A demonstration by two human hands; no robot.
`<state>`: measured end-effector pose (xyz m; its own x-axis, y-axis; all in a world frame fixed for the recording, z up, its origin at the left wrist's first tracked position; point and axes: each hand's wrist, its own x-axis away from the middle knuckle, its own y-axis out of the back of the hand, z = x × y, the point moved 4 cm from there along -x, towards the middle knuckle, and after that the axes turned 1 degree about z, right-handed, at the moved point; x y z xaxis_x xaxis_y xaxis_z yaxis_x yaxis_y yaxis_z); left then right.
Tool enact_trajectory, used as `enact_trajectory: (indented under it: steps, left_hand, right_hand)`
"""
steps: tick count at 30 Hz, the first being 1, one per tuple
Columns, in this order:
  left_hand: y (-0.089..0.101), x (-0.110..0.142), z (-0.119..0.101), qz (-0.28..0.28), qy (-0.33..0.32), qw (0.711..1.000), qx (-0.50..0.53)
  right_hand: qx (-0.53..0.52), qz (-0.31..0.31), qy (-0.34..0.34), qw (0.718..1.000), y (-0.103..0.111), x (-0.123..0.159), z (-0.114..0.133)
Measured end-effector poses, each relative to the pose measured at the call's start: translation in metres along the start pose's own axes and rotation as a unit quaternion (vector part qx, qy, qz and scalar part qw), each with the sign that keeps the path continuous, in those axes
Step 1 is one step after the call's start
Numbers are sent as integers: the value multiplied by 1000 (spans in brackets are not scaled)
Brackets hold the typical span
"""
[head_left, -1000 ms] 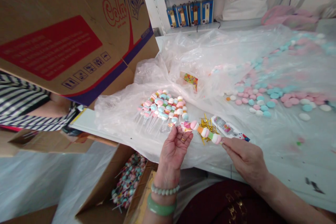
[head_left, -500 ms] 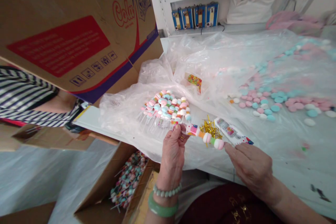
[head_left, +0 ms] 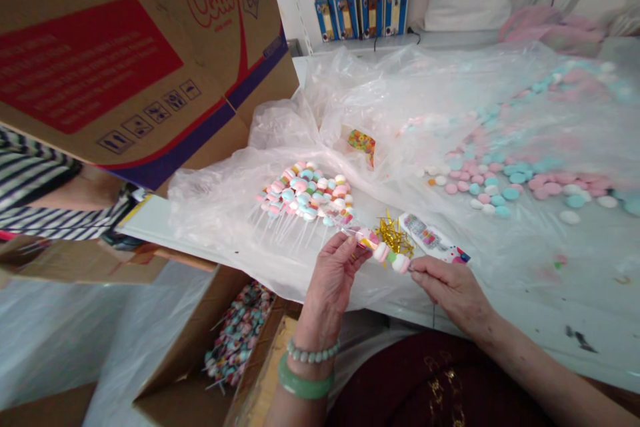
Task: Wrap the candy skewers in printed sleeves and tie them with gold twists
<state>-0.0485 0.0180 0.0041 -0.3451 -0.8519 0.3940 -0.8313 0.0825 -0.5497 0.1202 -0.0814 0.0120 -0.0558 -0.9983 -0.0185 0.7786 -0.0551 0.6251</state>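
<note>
Pinching the wrapper [head_left: 367,238], the left hand [head_left: 333,273] holds it around one end of the skewer [head_left: 390,258]; the right hand [head_left: 453,290] has its fingers closed on the other end. The skewer is above the table [head_left: 530,320], near the gold ties [head_left: 394,233].

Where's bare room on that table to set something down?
Widest: the right front of the table, between the right forearm and the loose candies, bar specks and a dark mark. A narrower strip of plastic sheet lies between the skewer pile and the left front edge. The middle is crowded: left hand, right hand, candy skewer, gold ties.
</note>
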Motion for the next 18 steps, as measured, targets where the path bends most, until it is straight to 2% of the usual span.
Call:
enact_trajectory:
  steps: [6,9,12,14,16,18]
  left_hand:
    - [2,-1,0,-40,15,999,18]
    - [-1,-2,1,-26,0,1000,15]
    - [-7,-1,5,-11,-22,999,31]
    - [-11,1,9,-5,-28,999,37]
    - [-14,2,12,-3,-33,999,38]
    - [-16,4,15,-2,-34,999,33]
  right_hand:
    - [131,-59,60,988,-4,7,-4]
    - [117,-46,40,991,-6,6,-5]
    - [24,-5,-29,999,-8,3,-6]
    - [-75,29,-88,993,-11,1,-5]
    - [-188,63,-146,969,-17,1,-3]
    - [-298,88,-202,929,-24,2,-2]
